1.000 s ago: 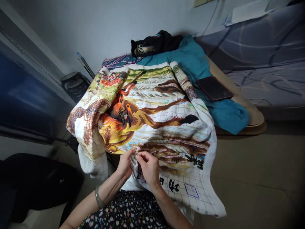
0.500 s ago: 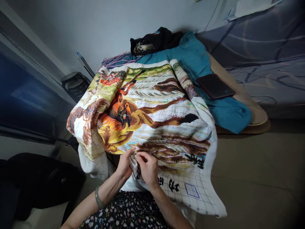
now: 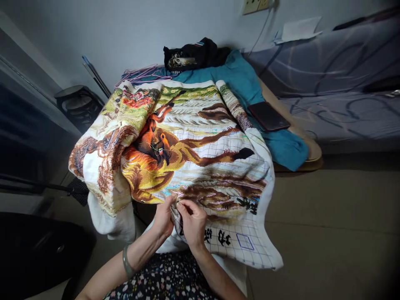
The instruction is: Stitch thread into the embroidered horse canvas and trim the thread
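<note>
Crowding the far side of the low table (image 3: 312,152) is a teal cloth (image 3: 250,79), with a dark flat tablet (image 3: 268,116) lying on it just to the right of the work, and a black bundle of fabric (image 3: 190,54) heaped at the back against the wall. Beside that bundle, loose pinkish cords (image 3: 140,74) trail to the left. A round black stool (image 3: 78,104) stands at the left, a sheet of paper (image 3: 298,30) rests on the grey bedding (image 3: 343,83) at the right, and a wall socket (image 3: 256,5) sits at the top edge.

Nothing blocks the hands; the big cross-stitch canvas (image 3: 200,141) drapes over the table's near end and hangs down toward the person's lap. It's richly filled: orange and brown horse shapes, green at the top, brown bands lower down, and a bare white grid along the bottom (a small blue square is outlined there).

Black stitched characters sit near the lower edge, too small to read.

At the near edge of the canvas, the left hand (image 3: 164,218) pinches a fold of the fabric, a green bangle (image 3: 126,261) on its wrist. The right hand (image 3: 193,223) has thumb and forefinger pressed together right beside it; whether a needle is between them cannot be told.
</note>
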`<state>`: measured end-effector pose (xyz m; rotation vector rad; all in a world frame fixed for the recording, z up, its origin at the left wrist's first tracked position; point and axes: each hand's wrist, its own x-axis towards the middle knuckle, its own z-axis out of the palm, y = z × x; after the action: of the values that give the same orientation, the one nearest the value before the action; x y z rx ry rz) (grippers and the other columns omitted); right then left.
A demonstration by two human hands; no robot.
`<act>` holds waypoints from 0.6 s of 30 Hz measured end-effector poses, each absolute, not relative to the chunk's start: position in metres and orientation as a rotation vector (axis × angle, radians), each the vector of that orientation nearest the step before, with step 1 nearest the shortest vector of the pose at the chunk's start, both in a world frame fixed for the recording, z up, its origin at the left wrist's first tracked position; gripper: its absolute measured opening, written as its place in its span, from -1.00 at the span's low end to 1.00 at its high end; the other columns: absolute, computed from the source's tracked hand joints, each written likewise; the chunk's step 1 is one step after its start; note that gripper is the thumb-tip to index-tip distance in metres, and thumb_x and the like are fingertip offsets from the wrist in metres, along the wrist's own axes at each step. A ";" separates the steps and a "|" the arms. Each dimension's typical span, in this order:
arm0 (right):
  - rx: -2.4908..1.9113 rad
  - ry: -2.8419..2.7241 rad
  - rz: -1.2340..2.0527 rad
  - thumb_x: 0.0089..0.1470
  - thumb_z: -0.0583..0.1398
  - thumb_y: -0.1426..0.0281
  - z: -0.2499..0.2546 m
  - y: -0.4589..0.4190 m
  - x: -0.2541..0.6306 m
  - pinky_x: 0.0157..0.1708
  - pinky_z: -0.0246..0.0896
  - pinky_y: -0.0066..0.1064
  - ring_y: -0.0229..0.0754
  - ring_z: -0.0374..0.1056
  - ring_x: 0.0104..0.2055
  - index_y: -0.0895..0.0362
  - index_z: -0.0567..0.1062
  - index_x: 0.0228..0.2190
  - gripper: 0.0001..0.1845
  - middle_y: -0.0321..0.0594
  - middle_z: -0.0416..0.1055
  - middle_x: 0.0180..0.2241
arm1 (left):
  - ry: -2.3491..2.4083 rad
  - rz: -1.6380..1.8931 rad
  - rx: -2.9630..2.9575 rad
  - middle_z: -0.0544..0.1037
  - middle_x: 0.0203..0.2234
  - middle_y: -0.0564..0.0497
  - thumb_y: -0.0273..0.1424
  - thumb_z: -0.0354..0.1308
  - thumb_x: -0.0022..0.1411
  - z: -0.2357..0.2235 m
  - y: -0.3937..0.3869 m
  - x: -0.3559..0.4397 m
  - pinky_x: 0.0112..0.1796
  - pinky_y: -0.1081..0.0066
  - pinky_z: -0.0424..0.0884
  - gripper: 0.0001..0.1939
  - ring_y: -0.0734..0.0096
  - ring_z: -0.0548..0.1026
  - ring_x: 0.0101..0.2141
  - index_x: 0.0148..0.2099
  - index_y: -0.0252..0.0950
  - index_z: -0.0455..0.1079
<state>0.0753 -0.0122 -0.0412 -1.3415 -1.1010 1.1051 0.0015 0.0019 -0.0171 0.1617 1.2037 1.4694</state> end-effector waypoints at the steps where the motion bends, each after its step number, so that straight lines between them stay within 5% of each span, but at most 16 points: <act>1: -1.346 -1.107 1.101 0.01 0.18 0.33 -0.040 -0.013 0.076 -0.41 0.29 -0.43 -0.21 0.36 -0.46 0.16 0.53 -0.47 -0.82 -0.22 0.49 -0.50 | 1.196 1.467 0.156 0.54 -0.48 0.01 -0.41 0.32 -0.19 -0.016 0.002 0.002 -0.21 0.42 0.35 -0.76 0.41 0.48 -0.37 -0.38 -0.38 0.45; 18: -1.382 -1.222 1.045 0.04 0.16 0.31 -0.033 -0.015 0.079 -0.41 0.27 -0.45 -0.23 0.33 -0.46 0.16 0.50 -0.47 -0.80 -0.24 0.44 -0.51 | 1.095 1.458 0.067 0.56 -0.45 -0.02 -0.40 0.36 -0.20 -0.019 0.000 0.001 -0.19 0.38 0.37 -0.71 0.38 0.49 -0.36 -0.34 -0.39 0.48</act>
<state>0.0790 -0.0153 -0.0334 -1.3824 -1.2218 1.0449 0.0012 -0.0004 -0.0192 0.0673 1.0951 1.4584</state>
